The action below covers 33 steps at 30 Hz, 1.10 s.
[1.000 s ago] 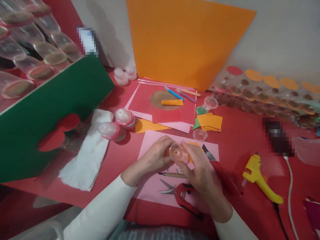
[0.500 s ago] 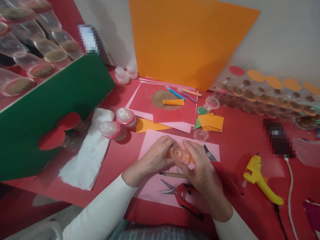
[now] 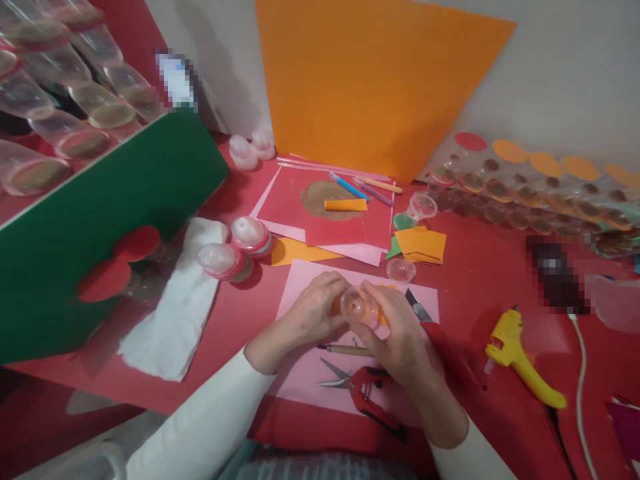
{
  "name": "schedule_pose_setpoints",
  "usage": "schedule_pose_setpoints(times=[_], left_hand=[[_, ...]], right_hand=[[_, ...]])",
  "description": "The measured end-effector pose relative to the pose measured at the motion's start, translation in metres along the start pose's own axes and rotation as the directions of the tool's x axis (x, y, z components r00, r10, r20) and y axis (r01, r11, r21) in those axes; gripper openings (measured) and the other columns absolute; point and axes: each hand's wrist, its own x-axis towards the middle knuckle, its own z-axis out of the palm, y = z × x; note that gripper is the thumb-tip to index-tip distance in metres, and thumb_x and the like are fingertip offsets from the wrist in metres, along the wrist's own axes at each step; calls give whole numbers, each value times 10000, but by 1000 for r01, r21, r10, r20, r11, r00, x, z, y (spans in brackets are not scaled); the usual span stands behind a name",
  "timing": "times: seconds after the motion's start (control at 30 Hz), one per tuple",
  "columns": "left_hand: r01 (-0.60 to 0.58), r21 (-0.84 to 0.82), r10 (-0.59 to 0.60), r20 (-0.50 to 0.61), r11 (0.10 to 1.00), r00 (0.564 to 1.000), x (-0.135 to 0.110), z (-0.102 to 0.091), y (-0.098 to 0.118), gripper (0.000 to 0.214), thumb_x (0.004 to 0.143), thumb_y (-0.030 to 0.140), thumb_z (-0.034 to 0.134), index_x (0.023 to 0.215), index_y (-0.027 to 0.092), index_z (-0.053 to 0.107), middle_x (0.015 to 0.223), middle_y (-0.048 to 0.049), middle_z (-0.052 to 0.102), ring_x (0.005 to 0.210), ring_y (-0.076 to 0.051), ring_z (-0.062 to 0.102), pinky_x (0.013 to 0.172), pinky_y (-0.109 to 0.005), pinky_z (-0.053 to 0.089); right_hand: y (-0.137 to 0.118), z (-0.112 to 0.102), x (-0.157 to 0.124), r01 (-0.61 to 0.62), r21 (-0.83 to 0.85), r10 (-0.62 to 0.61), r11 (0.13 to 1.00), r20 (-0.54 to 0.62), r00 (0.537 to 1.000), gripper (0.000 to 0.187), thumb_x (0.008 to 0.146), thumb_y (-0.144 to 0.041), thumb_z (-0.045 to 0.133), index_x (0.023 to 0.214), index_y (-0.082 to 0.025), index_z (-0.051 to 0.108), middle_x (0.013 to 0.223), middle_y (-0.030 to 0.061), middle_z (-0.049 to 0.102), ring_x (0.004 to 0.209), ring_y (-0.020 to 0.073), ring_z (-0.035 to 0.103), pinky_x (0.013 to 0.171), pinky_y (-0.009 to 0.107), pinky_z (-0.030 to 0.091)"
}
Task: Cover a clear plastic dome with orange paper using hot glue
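Between both hands is a small clear plastic cup (image 3: 361,308) with a bit of orange showing at it. My left hand (image 3: 316,308) grips its left side, and my right hand (image 3: 400,327) curls around its right side. Below them, on a pink sheet (image 3: 300,373), lie a wooden-handled thin tool (image 3: 345,349) and red-handled snips (image 3: 363,390) with their blades apart. A dark-bladed cutter (image 3: 418,305) rests just right of my right hand. Above the hands sits a clear round lid (image 3: 401,270).
A yellow glue gun (image 3: 525,367) lies at right, its cord running forward. Stacked orange paper pieces (image 3: 423,245), markers (image 3: 350,187) and red sheets (image 3: 280,200) lie behind. Left are lidded cups (image 3: 220,260), a white cloth (image 3: 170,313) and a green panel (image 3: 125,200).
Both hands stay around the cup in nearly the same place. The right hand's fingers have shifted slightly to the left; the view has moved a little.
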Motion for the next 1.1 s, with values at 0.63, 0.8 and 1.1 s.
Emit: schedule_pose_setpoints(times=[0.63,0.8,1.1], left_hand=[[-5,13,5,10,1000,1000,0,0,0,139,887,307,732,955,194,689,972,-63,650,945,-245,617,879,-390,533],[-3,-5,3,-5,1000,1000,0,2,-1,145,874,314,737,916,196,663,971,-54,643,932,-236,606,887,-399,543],[-10,2,10,-43,1000,999,-1,5,-1,94,828,173,696,877,200,620,925,-39,616,882,-225,585,858,-385,539]], right_hand=[[-1,-1,0,92,-86,-89,992,37,995,707,1077,-595,420,1650,-193,318,1453,187,636,1356,350,609,1106,553,521],[-3,-1,1,230,-156,-203,961,171,964,672,1060,-552,505,1623,-203,390,1516,168,616,1458,363,523,1230,642,360],[-7,4,-1,286,-263,-210,922,280,937,617,1033,-549,584,1513,-164,534,1463,182,662,1477,358,506,1280,667,243]])
